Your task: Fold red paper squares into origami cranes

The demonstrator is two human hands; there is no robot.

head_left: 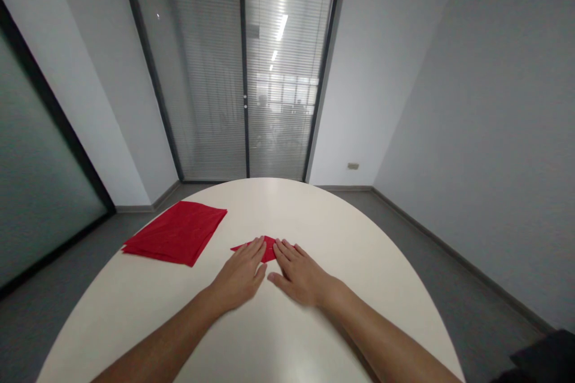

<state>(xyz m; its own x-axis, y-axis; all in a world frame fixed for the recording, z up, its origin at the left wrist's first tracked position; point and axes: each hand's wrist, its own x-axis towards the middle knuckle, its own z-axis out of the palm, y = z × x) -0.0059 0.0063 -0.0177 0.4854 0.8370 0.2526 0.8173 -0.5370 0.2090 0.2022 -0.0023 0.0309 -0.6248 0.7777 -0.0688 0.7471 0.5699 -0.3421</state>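
Both of my hands lie flat, side by side, on a small folded red paper (268,246) near the middle of a white round table (269,335). My left hand (240,275) is open, its fingers stretched over the paper's left part. My right hand (299,275) is open too, its fingers pressed flat on the paper's right part. Most of the paper is hidden beneath the hands; only a red tip on the left and a strip between the fingers show.
A stack of flat red paper sheets (177,231) lies on the table to the left, beyond my left hand. A glass door with blinds (245,72) stands past the table's far edge. Grey floor surrounds the table.
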